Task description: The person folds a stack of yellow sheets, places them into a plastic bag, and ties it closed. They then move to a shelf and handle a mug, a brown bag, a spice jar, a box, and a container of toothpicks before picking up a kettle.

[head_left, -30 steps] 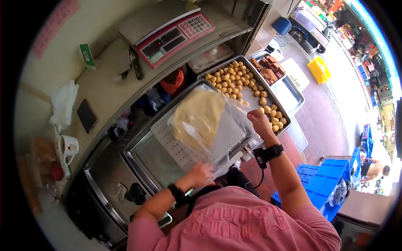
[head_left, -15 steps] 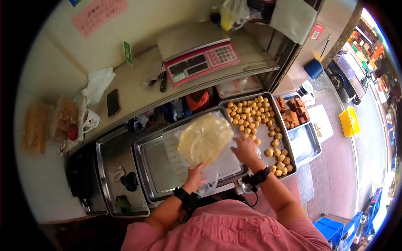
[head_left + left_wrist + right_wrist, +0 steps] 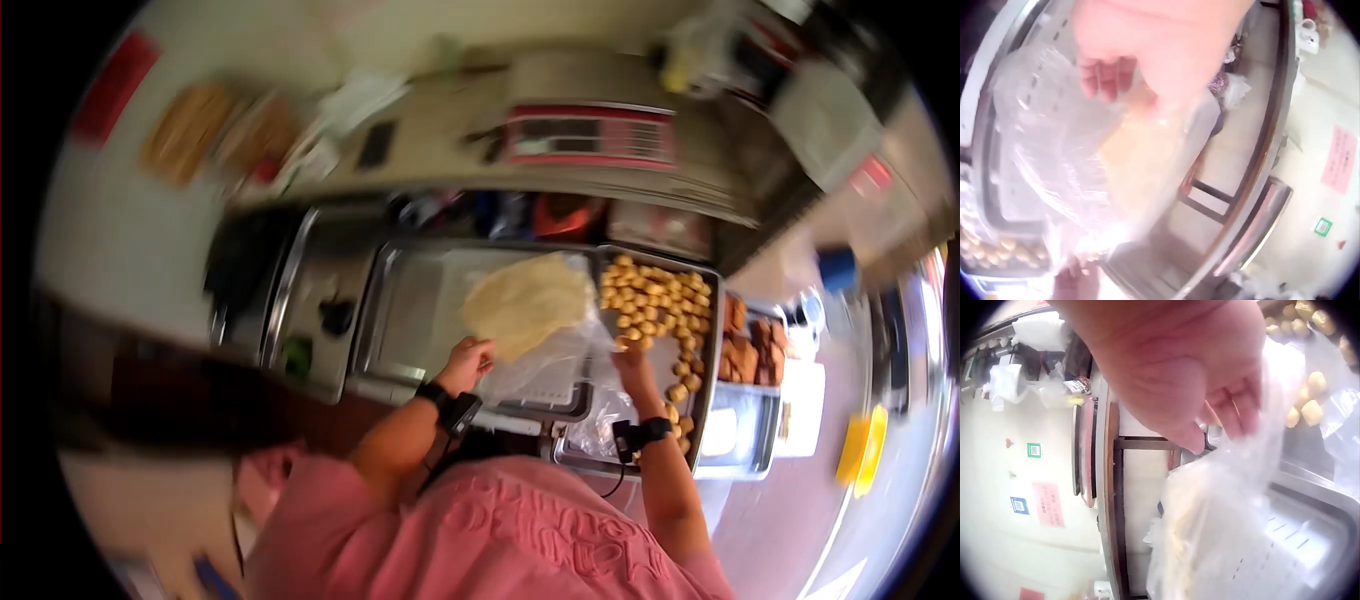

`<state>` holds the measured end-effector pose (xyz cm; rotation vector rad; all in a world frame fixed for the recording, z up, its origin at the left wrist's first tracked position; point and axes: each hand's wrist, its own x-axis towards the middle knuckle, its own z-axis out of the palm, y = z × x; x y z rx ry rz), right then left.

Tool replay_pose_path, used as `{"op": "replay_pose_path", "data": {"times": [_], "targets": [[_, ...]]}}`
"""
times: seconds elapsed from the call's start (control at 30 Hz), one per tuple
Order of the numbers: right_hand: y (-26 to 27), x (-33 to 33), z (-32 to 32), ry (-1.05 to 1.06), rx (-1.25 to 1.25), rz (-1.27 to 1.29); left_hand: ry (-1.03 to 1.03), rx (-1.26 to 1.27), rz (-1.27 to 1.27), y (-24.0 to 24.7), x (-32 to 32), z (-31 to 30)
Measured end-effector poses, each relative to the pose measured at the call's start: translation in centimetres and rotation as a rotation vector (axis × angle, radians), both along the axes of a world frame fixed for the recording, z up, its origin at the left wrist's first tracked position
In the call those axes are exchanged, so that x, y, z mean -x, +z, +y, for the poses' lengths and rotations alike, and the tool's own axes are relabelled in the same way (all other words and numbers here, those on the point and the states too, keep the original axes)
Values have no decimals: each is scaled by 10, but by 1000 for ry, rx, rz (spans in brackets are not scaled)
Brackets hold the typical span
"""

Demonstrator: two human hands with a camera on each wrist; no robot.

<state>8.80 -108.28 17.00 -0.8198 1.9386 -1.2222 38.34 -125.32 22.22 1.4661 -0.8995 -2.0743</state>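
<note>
A flat, pale yellow dough sheet (image 3: 530, 300) lies against clear plastic film (image 3: 545, 365) above a perforated tray. My left hand (image 3: 468, 366) pinches the film at the near left edge of the dough. In the left wrist view, that hand's curled fingers (image 3: 1107, 78) are right at the dough's edge. Off to the right, my right hand (image 3: 635, 370) grips the opposite side of the film, next to the tray of dough balls. The right wrist view shows the film (image 3: 1222, 481) hanging in folds from these fingers, with the dough blurred behind it.
Small round dough balls (image 3: 650, 300) fill much of a metal tray at the right. Beyond it stand brown blocks (image 3: 752, 350) in a smaller tray. A pink scale (image 3: 590, 135) sits on the shelf behind. Another metal tray (image 3: 310, 330) is at the left.
The head view has swung round, so the trays sit differently in it. My left hand has closed on the film's near edge, and my right hand has taken its right side.
</note>
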Motion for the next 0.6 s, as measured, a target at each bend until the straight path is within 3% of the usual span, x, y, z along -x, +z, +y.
{"op": "replay_pose_path", "data": {"times": [0.07, 0.13, 0.2, 0.27, 0.4, 0.47, 0.5, 0.57, 0.6], "targets": [[-12, 20, 7, 53, 63, -167, -76, -97, -168, -2, -32, 17], [35, 14, 20, -90, 183, -256, 67, -94, -175, -1, -63, 32], [32, 22, 43, -170, 222, -130, 120, -23, -196, -5, -97, 34], [46, 19, 65, -320, 192, -192, 132, 52, -241, 0, -137, 21], [41, 13, 113, -431, 228, -174, 229, 177, -260, -2, -210, -31], [52, -6, 116, -522, 209, -136, 135, 534, -452, -14, -241, -70], [61, -20, 116, -553, 205, -94, 124, 532, -435, -17, -257, -93], [84, -60, 106, -632, 200, -12, -196, 997, -1123, -17, -287, -138], [88, -79, 104, -658, 199, 4, -214, 1008, -1097, -23, -299, -157]]}}
